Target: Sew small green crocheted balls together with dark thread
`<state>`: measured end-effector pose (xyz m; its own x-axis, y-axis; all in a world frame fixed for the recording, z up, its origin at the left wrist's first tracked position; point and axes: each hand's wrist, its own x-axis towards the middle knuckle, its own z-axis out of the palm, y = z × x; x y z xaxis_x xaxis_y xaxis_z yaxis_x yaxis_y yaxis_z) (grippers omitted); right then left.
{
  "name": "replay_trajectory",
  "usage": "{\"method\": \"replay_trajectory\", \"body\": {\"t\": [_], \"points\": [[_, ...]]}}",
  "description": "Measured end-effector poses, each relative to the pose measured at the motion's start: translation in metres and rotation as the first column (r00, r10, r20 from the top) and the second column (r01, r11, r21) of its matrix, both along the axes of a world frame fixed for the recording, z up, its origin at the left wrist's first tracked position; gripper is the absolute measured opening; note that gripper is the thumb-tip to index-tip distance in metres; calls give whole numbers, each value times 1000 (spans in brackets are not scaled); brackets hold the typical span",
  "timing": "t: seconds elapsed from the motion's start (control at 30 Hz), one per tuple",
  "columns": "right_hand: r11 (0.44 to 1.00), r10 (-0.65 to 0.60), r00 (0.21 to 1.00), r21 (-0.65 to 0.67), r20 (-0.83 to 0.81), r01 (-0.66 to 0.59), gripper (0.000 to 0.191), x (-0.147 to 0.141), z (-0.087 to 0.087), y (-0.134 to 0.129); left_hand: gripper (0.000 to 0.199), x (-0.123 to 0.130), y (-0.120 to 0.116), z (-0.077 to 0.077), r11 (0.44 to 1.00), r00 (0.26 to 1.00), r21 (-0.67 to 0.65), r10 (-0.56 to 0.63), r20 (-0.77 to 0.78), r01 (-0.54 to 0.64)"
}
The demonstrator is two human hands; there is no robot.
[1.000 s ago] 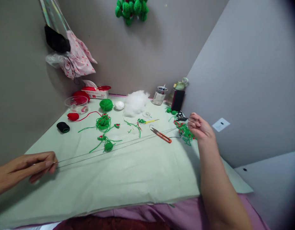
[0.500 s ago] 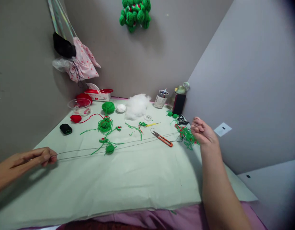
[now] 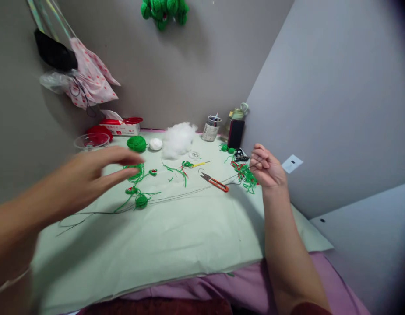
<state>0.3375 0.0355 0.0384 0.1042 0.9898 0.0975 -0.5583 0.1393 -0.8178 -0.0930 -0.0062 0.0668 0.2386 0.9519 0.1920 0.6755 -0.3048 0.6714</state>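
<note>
Lying in the middle part of the frame, the orange snips [image 3: 214, 181] and the small green ball [image 3: 141, 201] are close to the dark thread [image 3: 181, 197], which crosses the bench [image 3: 189, 238] from lower left toward the right hand [image 3: 267, 167]. The fingers of this hand are curled together on the thread, near the green and red tangle [image 3: 247, 176], while the blurred left hand [image 3: 89, 173] has thumb and fingers apart, partly hiding the plastic tub [image 3: 91, 141], and the loose thread ends lie below it in the frame.

small print on red-and-white box [image 3: 123, 128], print on can [image 3: 210, 132], apparently too blurred to read
</note>
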Motion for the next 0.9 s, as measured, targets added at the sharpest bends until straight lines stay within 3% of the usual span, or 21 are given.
{"method": "replay_trajectory", "body": {"t": [0.07, 0.13, 0.23, 0.33, 0.4, 0.47, 0.57, 0.73, 0.9], "points": [[999, 26, 1000, 46, 7, -26, 15, -4, 4, -5, 40, 58, 34, 9, 927, 929, -51, -371, 6, 371], [994, 62, 998, 85, -9, -61, 13, -7, 7, -10, 37, 111, 67, -2, 825, 831, -120, -534, 156, 553], [985, 106, 994, 136, -1, -105, 13, -8, 10, -14, 40, 178, 101, -42, 682, 714, -231, -610, 344, 694], [975, 116, 992, 184, 57, -124, 13, -6, 11, -17, 58, 227, 106, -78, 442, 548, -325, -670, 500, 836], [973, 94, 991, 204, 90, -111, 12, -4, 12, -18, 57, 247, 98, -91, 329, 459, -322, -698, 550, 888], [973, 63, 992, 214, 109, -85, 12, -3, 12, -18, 41, 256, 91, -96, 273, 429, -343, -708, 560, 899], [974, 14, 988, 222, 151, -48, 11, -1, 14, -20, 13, 250, 88, -97, 295, 475, -384, -680, 559, 875], [981, -46, 976, 195, 215, 3, 10, -8, 17, -25, 14, 203, 100, -90, 495, 637, -401, -601, 483, 771], [981, 79, 951, 144, 300, -127, 19, -25, 10, -25, 19, 142, 101, -73, 664, 761, -398, -437, 480, 632]]}}
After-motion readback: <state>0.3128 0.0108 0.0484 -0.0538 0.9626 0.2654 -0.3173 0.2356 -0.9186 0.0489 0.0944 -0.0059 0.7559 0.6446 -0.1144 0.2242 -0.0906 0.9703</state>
